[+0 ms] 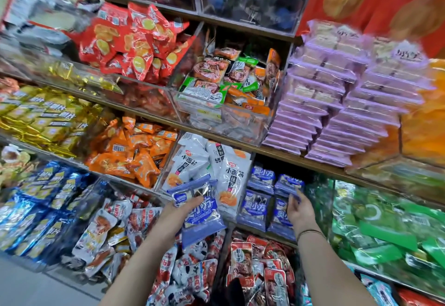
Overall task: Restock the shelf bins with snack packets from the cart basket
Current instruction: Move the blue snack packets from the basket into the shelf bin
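My left hand grips a small stack of purple-blue snack packets, held in front of the white-packet bin. My right hand reaches into the shelf bin of matching purple-blue packets and pinches the lower edge of one upright packet at the bin's right side. Several of these packets stand in rows in that bin. The cart basket is out of sight.
Clear acrylic bins crowd the slanted shelves: white packets left of the purple-blue bin, green packets to the right, red-and-white packets below, orange packets and purple packs above. Grey floor shows bottom left.
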Tool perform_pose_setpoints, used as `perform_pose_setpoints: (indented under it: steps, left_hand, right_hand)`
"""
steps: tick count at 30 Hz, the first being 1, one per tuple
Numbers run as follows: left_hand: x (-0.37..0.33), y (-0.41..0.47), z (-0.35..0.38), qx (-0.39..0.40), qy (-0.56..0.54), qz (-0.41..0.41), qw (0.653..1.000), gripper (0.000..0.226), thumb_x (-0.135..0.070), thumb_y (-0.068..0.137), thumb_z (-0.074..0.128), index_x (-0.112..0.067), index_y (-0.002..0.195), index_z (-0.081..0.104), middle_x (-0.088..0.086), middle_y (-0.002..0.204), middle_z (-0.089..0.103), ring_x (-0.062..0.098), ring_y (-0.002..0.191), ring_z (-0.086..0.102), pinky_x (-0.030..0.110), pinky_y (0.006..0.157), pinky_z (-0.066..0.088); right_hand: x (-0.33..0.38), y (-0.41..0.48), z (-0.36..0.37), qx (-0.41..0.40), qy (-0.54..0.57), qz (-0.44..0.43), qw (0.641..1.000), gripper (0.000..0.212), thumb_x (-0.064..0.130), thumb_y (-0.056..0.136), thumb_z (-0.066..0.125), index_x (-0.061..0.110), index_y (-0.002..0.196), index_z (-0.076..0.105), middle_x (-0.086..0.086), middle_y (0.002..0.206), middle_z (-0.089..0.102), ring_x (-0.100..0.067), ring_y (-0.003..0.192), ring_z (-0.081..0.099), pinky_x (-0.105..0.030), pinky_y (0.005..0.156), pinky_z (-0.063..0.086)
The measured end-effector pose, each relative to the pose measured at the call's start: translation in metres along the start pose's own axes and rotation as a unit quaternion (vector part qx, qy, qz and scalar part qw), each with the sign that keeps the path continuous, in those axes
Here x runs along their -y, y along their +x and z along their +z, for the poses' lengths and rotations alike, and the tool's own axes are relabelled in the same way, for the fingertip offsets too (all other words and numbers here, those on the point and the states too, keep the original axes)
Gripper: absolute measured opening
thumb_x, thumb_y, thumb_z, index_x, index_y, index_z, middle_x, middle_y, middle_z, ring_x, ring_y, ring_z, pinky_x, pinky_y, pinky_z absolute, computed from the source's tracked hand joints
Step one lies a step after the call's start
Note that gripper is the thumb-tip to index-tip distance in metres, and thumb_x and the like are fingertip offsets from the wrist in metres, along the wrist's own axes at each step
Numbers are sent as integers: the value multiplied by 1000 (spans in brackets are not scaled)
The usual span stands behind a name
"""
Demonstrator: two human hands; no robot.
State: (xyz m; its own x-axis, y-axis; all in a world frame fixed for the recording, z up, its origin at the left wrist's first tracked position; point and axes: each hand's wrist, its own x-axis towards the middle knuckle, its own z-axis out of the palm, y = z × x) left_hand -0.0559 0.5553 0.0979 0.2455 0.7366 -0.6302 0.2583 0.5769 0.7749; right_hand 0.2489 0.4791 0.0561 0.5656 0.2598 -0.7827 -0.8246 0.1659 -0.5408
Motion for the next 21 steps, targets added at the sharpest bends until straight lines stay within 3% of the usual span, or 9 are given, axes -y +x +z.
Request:
perform_pose_setpoints:
  steps: [3,7,9,11,12,14,17,19,21]
  left_hand:
    - [1,1,-1,5,-20,9,1000,135,-76,35,80,-18,146,30,5,147,43,28,131,43,49,110,34]
    - [1,3,-2,14,-26,3,1000,129,-75,38,81,-22,145,33,3,143,48,26,128,46,51,110,34]
    - [1,2,-3,15,-28,5,999,125,-74,38,81,-22,143,38,2,141,51,25,126,49,51,109,34]
    - [-1,2,-3,22,-27,10,999,120,-74,38,82,-23,140,42,1,137,55,24,122,53,51,109,35]
    - [-2,1,-3,20,-27,10,999,121,-74,37,82,-23,140,42,1,137,54,24,122,52,51,109,35]
    - [-2,0,-3,6,-28,1,1000,128,-74,35,81,-21,143,37,3,141,50,27,125,50,51,108,36]
    - [-1,-2,-3,5,-31,-4,999,128,-74,36,81,-19,143,38,8,141,50,31,125,51,53,106,38]
    - [-1,-4,-2,4,-31,-3,999,126,-73,38,82,-19,143,38,9,141,50,32,126,50,54,107,37]
    - [-1,-3,-2,7,-33,-8,999,125,-72,38,82,-19,142,39,9,139,52,32,125,51,54,107,37]
  right_hand:
    - [-4,1,-8,-2,-49,-22,999,40,8,97,48,4,137,44,-14,146,40,-24,137,37,-28,112,31]
    - [-20,-3,-16,-13,-255,-122,959,37,-6,94,44,-3,130,45,-22,121,56,-39,124,48,-32,101,42]
    - [-29,-8,-11,54,-397,-197,895,26,-6,94,41,2,114,55,-13,104,61,-43,106,58,-22,76,51]
    - [-38,-7,2,124,-587,-251,760,28,-1,95,39,7,109,62,-6,97,65,-28,71,63,-19,56,46]
    - [-42,-5,10,148,-658,-261,691,32,1,95,38,8,113,63,-8,104,67,-21,68,61,-18,56,44]
    - [-48,0,28,179,-733,-259,602,37,1,93,38,7,122,61,-14,120,63,-23,84,64,-22,68,45]
    - [-51,12,44,193,-780,-276,527,42,1,91,40,6,131,54,-17,132,55,-30,103,62,-28,74,49]
    - [-50,19,46,197,-792,-280,506,45,1,91,41,8,135,49,-15,138,46,-28,91,61,-24,61,46]
    - [-50,20,45,204,-789,-274,511,43,2,92,41,8,133,51,-15,136,49,-23,79,58,-25,58,44]
